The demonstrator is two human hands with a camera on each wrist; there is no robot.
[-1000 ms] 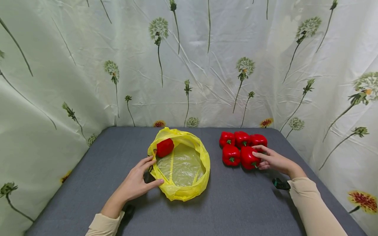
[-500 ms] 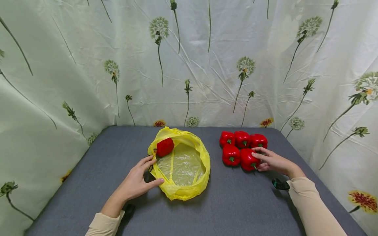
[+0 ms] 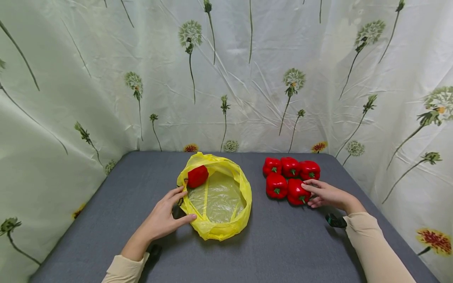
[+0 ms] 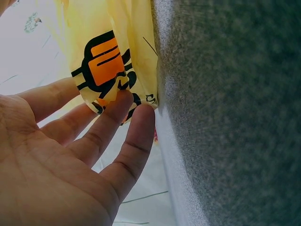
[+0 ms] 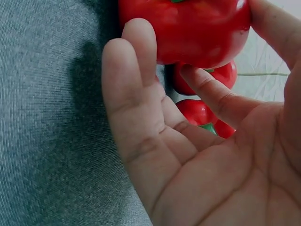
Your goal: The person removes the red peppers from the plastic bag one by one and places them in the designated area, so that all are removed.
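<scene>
A yellow plastic bag [image 3: 226, 232] stands with its mouth spread wide, and one red bell pepper [image 3: 198, 176] lies inside at its left. My left hand [image 3: 161, 218] rests at the bag's left side, fingers extended, fingertips and thumb touching the rim. In the left wrist view, the fingertips lie against the bag's printed outside [image 4: 106, 61]. My right hand [image 3: 329, 195] holds the front-right bell pepper [image 3: 296, 192] of a cluster from its right side. In the right wrist view, fingers [image 5: 121, 70] lie around that pepper [image 5: 202, 37]; its far side is out of sight.
Beside the held pepper sits another bell pepper [image 3: 277, 185]. Behind stand three more: left [image 3: 272, 166], middle [image 3: 290, 167] and right [image 3: 309, 169]. A grey cloth-covered table [image 3: 255, 255] reaches back to a dandelion-print curtain [image 3: 247, 98].
The pepper at my right hand has shifted and turned slightly, a little nearer to me and to the left, and the hand has dipped with it. My left hand and the bag stay put.
</scene>
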